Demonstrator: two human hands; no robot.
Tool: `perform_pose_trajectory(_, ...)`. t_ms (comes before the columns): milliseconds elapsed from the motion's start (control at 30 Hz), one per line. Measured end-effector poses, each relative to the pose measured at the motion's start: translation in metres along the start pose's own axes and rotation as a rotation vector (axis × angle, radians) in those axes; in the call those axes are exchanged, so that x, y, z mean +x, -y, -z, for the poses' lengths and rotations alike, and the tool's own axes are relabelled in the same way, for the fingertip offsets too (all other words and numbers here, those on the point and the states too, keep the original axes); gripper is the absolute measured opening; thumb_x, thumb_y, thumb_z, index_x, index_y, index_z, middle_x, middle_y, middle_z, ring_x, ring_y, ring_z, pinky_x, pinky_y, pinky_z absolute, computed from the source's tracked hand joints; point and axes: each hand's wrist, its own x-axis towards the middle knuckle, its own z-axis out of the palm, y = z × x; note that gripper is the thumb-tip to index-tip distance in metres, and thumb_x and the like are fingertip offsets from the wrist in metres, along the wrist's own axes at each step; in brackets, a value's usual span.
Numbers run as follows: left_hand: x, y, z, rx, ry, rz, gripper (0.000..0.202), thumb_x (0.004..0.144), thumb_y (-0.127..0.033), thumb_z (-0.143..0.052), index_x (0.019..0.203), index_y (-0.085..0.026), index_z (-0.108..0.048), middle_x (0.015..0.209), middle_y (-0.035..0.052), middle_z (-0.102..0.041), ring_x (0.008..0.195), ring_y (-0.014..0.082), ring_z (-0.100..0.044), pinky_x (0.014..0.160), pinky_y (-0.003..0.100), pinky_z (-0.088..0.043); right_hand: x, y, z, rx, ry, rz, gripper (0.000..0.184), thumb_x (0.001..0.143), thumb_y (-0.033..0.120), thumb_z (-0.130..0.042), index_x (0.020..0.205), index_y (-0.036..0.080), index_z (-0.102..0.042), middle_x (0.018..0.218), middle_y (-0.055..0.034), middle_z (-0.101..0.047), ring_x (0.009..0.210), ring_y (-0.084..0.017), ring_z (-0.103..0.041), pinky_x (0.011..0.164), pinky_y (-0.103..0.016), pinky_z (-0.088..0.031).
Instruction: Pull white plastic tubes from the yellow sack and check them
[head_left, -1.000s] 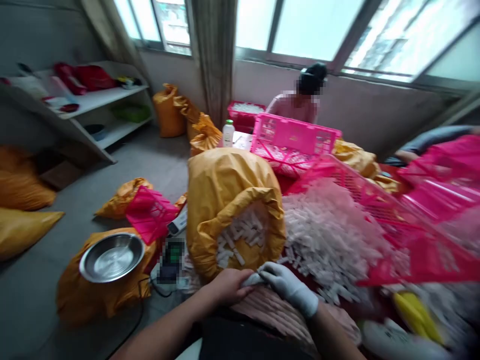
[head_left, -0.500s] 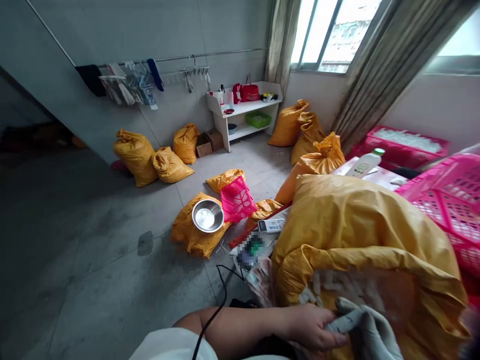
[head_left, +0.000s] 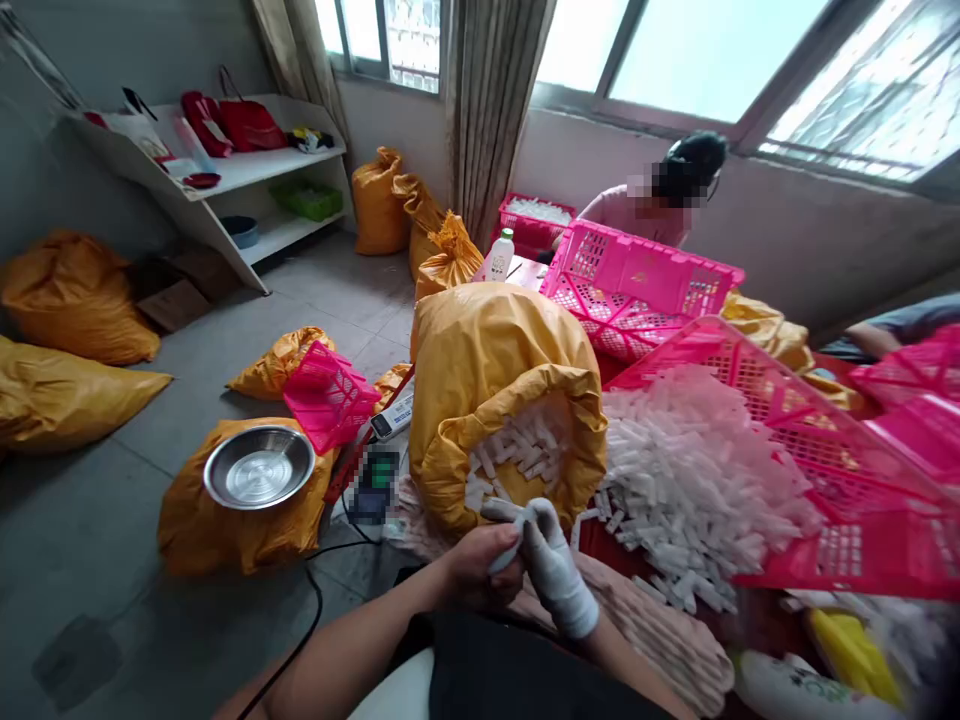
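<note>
My left hand is bare and closed, pinching a fingertip of the white glove on my right hand. The gloved right hand holds nothing, its fingers pointing up and loosely apart. Both hands hover over my lap, just in front of an open yellow sack whose mouth shows several small white plastic pieces. To the right, a heap of the same white pieces spills out of a tilted pink crate.
A steel bowl rests on a yellow sack on the floor at left, beside a small pink basket and a phone. Another person sits behind a pink crate. More sacks and a shelf line the wall.
The view has swung back from the floor at left to the sack and crate. My left hand still grips the glove on the right hand, now pulling at a fingertip.
</note>
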Motion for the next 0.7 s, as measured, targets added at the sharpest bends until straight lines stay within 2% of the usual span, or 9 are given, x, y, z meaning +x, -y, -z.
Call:
perform_pose_trajectory(100,0.012,0.008,0.004,-0.093,0.083,0.19,0.03,0.082,-0.048,-0.047,0.079,-0.018,-0.05,0.033,-0.0088,-0.033,0.026,0.0067,-0.016,0.031,0.02,-0.009,-0.011,-0.003,0.016,0.051,-0.081,-0.001,0.035,0.065,0.05,-0.07,0.074,0.021,-0.054,0.074,-0.0006,-0.067,0.066,-0.014,-0.062,0.066,-0.026,-0.052)
perform_pose_trajectory(167,0.022,0.012,0.003,-0.186,0.135,0.301,0.032,0.085,-0.048,-0.039,0.079,-0.018,-0.05,0.032,-0.0095,-0.028,0.026,0.0068,-0.01,0.032,0.021,-0.004,-0.016,-0.004,0.025,0.114,-0.186,0.031,0.036,0.066,0.052,-0.068,0.069,0.02,-0.052,0.063,0.0019,-0.063,0.058,-0.012,-0.059,0.06,-0.025,-0.052)
perform_pose_trajectory(267,0.036,0.019,-0.003,-0.28,0.121,0.376,0.039,0.088,-0.05,-0.027,0.077,-0.019,-0.049,0.031,-0.0105,-0.022,0.027,0.0057,0.0,0.033,0.021,0.001,-0.024,-0.003,0.038,0.204,-0.303,0.035,0.035,0.07,0.052,-0.065,0.066,0.02,-0.051,0.053,0.0047,-0.056,0.047,-0.011,-0.054,0.051,-0.026,-0.05)
perform_pose_trajectory(367,0.044,0.031,-0.007,-0.318,0.104,0.403,0.045,0.088,-0.054,-0.021,0.074,-0.02,-0.047,0.03,-0.0114,-0.016,0.026,0.0048,0.005,0.032,0.021,0.003,-0.032,0.004,0.046,0.274,-0.269,-0.044,0.034,0.07,0.054,-0.064,0.072,0.021,-0.057,0.063,0.001,-0.063,0.056,-0.017,-0.06,0.056,-0.034,-0.054)
perform_pose_trajectory(467,0.045,0.043,-0.005,-0.294,0.119,0.414,0.049,0.085,-0.06,-0.021,0.072,-0.02,-0.047,0.027,-0.0118,-0.013,0.022,0.0042,0.003,0.03,0.02,0.001,-0.037,0.016,0.048,0.249,-0.188,-0.002,0.035,0.067,0.055,-0.067,0.075,0.021,-0.061,0.082,-0.0046,-0.069,0.075,-0.022,-0.065,0.068,-0.038,-0.054)
perform_pose_trajectory(533,0.044,0.046,-0.002,-0.227,0.143,0.421,0.051,0.083,-0.064,-0.023,0.069,-0.021,-0.046,0.026,-0.0117,-0.013,0.019,0.0045,-0.003,0.03,0.021,-0.004,-0.038,0.021,0.046,0.152,-0.056,0.046,0.035,0.071,0.054,-0.064,0.075,0.019,-0.062,0.098,-0.0098,-0.068,0.091,-0.026,-0.063,0.078,-0.04,-0.052)
perform_pose_trajectory(600,0.043,0.042,-0.001,-0.045,0.099,0.4,0.051,0.082,-0.065,-0.027,0.069,-0.02,-0.048,0.027,-0.0109,-0.019,0.02,0.0048,-0.011,0.031,0.021,-0.01,-0.036,0.021,0.045,0.085,0.021,0.09,0.033,0.074,0.051,-0.062,0.073,0.018,-0.061,0.103,-0.0116,-0.066,0.098,-0.027,-0.061,0.083,-0.042,-0.049)
perform_pose_trajectory(700,0.045,0.028,-0.005,0.414,-0.098,0.228,0.051,0.079,-0.066,-0.04,0.068,-0.017,-0.05,0.037,-0.0064,-0.039,0.028,0.005,-0.028,0.034,0.021,-0.019,-0.027,0.011,0.049,0.129,-0.073,0.146,0.03,0.076,0.05,-0.061,0.074,0.02,-0.059,0.091,-0.0079,-0.069,0.087,-0.023,-0.063,0.08,-0.039,-0.05)
